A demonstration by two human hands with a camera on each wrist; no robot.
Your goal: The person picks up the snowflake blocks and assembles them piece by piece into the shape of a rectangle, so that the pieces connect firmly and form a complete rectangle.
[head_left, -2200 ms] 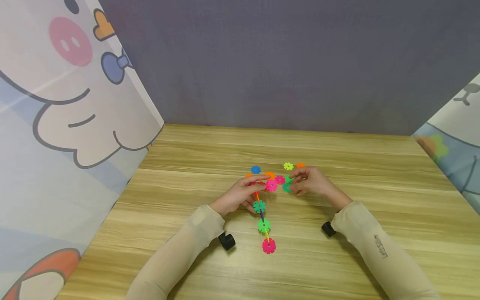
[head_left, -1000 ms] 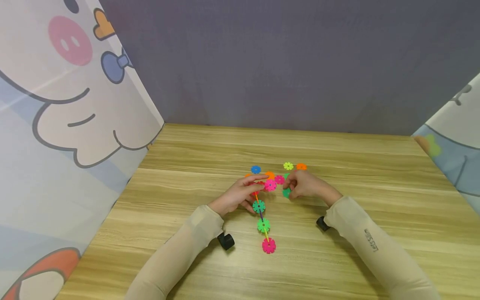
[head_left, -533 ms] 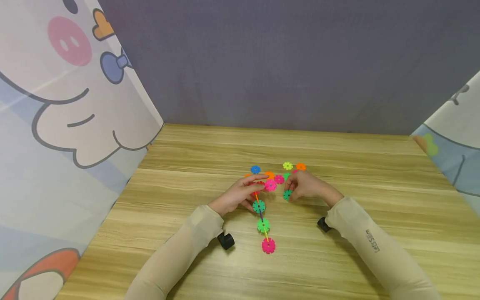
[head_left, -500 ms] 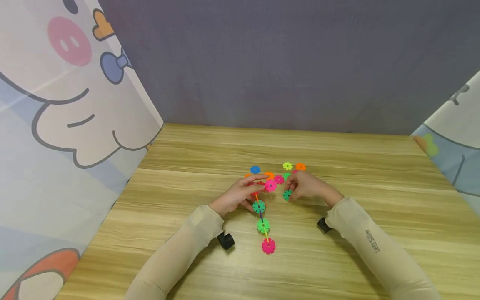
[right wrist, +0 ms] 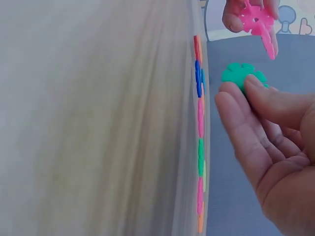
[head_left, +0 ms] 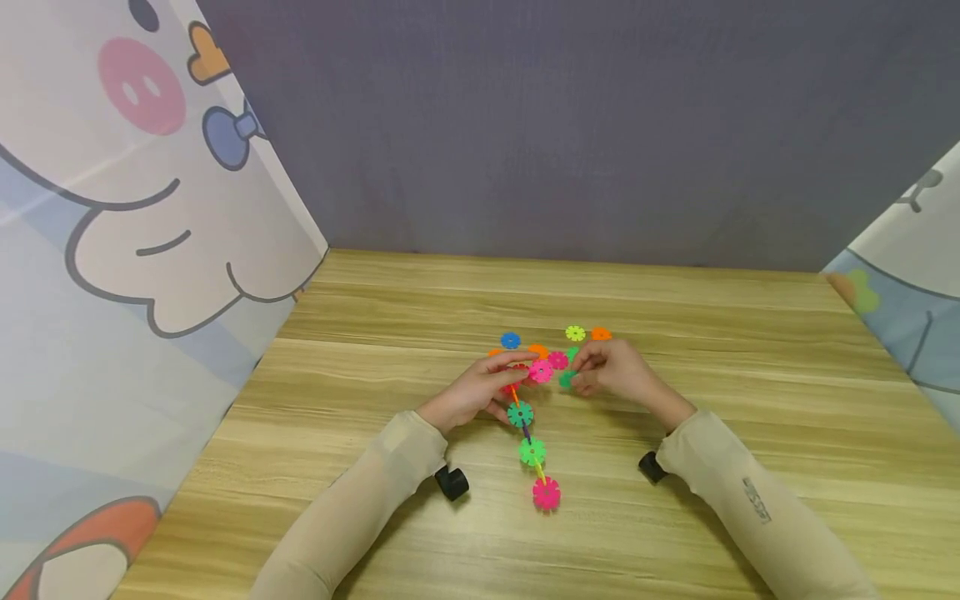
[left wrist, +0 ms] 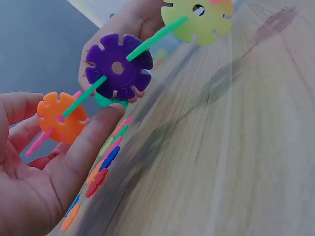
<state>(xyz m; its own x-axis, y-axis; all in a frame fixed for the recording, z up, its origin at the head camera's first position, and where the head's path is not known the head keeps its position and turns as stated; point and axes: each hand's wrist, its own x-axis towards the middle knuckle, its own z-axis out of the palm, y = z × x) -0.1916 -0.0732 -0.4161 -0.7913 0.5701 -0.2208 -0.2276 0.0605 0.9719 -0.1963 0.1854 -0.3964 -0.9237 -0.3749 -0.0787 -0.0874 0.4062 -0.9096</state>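
Note:
My left hand [head_left: 472, 392] holds a chain of slotted snowflake discs, slipped into each other edge to edge. A pink snowflake disc [head_left: 541, 372] is at its fingertips. From there the chain runs toward me through a teal disc and a green disc [head_left: 532, 452] to a deep pink end disc [head_left: 547, 494]. The left wrist view shows an orange disc [left wrist: 56, 123] between the fingers and a purple disc [left wrist: 110, 54] beyond it. My right hand [head_left: 618, 371] pinches a loose green snowflake disc [right wrist: 241, 73] between thumb and fingers, apart from the chain.
Loose snowflake discs lie flat on the wooden table [head_left: 390, 317] behind the hands, among them a blue one [head_left: 511, 340], a yellow one [head_left: 575, 332] and an orange one [head_left: 601, 333]. A grey panel [head_left: 570, 133] stands at the table's back edge.
My right hand has come down to the table, taken hold of the green disc and raised it toward the left hand. The chain's near end has swung slightly right.

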